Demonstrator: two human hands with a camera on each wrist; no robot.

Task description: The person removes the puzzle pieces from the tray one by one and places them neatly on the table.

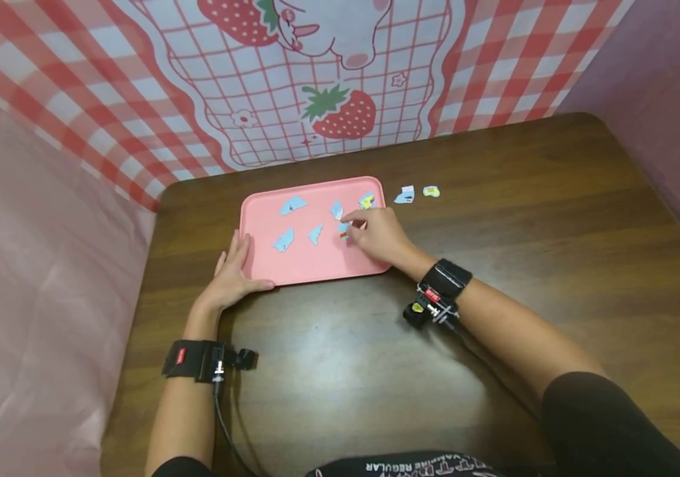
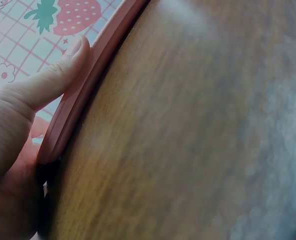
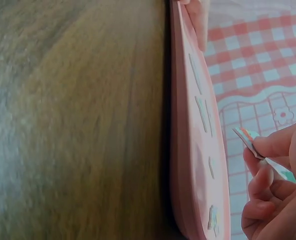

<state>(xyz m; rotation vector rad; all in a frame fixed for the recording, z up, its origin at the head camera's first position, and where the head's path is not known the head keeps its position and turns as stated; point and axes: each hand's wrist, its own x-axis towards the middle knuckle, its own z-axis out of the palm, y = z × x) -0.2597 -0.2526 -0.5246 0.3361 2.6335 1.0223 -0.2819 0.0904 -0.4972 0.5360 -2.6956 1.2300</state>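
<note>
My right hand (image 1: 380,235) is over the right part of a pink tray (image 1: 310,268). Thumb and fingertips pinch a small light blue printed card piece (image 3: 248,142) with an orange-red mark, raised above the tray in the right wrist view. Other irregular pieces lie in the tray: a blue piece (image 1: 293,205) at the back left, a blue piece (image 1: 283,240) in front of it, a narrow piece (image 1: 315,234), a blue-white piece (image 1: 336,209) and a yellow-blue piece (image 1: 367,200). My left hand (image 1: 228,281) rests round the tray's near-left corner, fingers straight, thumb along the front rim.
Beyond the tray's right edge, a blue-white piece (image 1: 404,195) and a yellow-green piece (image 1: 432,191) lie on the wooden table (image 1: 530,218). A strawberry-patterned cloth (image 1: 196,86) hangs behind the table. Cables run from both wrist cameras.
</note>
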